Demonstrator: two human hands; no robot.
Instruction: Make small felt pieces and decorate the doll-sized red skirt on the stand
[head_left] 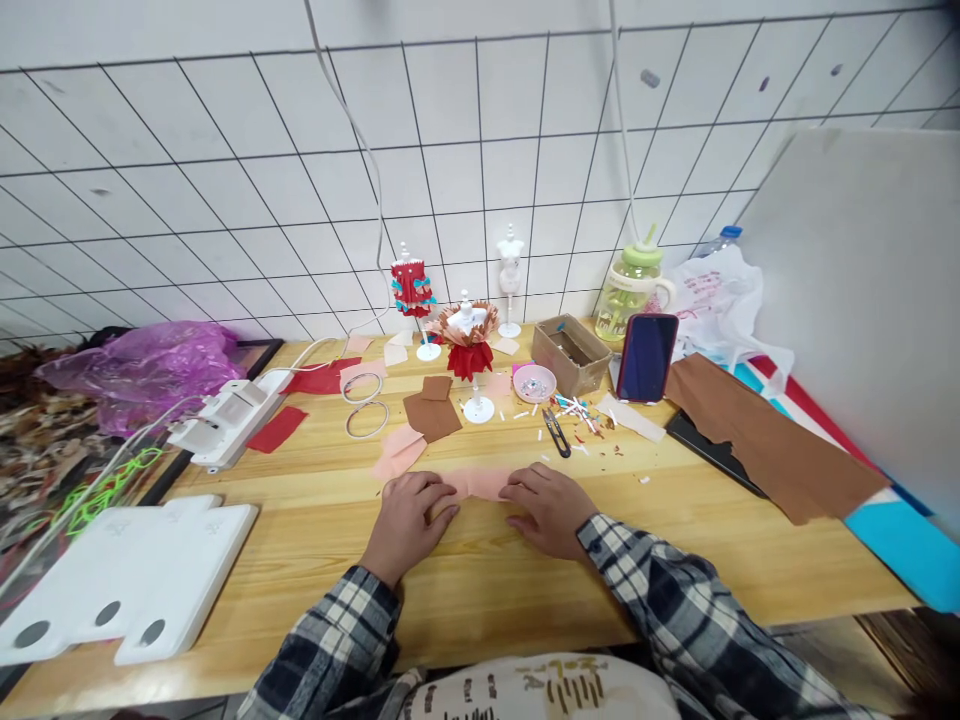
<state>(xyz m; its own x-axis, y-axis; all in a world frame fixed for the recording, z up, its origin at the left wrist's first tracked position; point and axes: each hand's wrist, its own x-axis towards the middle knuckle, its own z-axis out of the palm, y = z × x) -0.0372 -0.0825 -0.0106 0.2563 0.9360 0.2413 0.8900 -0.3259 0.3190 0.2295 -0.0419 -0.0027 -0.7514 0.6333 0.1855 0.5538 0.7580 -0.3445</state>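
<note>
the left hand [411, 520] and right hand [551, 508] rest on the surface [315, 590], one at each end of a pink strip [480, 484]. the strip lies flat on the surface near the middle, spanning the gap between the hands, its ends under the fingers. the fingers of both hands bend loosely over it, with each thumb apart from the index finger; i cannot tell whether either hand grips the cloth or only presses it down.

just beyond the left hand lies a pink piece [397, 453], touching a brown piece [435, 418]. two rings [366, 403] lie to the left of these. a dress form [478, 409] in a red skirt and brown ruffle stands upright beyond the strip, with a second form [411, 290] in red and a white form [510, 270] behind it. beyond the right hand are snips [562, 442], blades apart, beside scattered scraps [587, 415]. a pink bowl [535, 399] sits just beside a box [559, 366], and a phone [647, 358] leans upright farther right.
</note>
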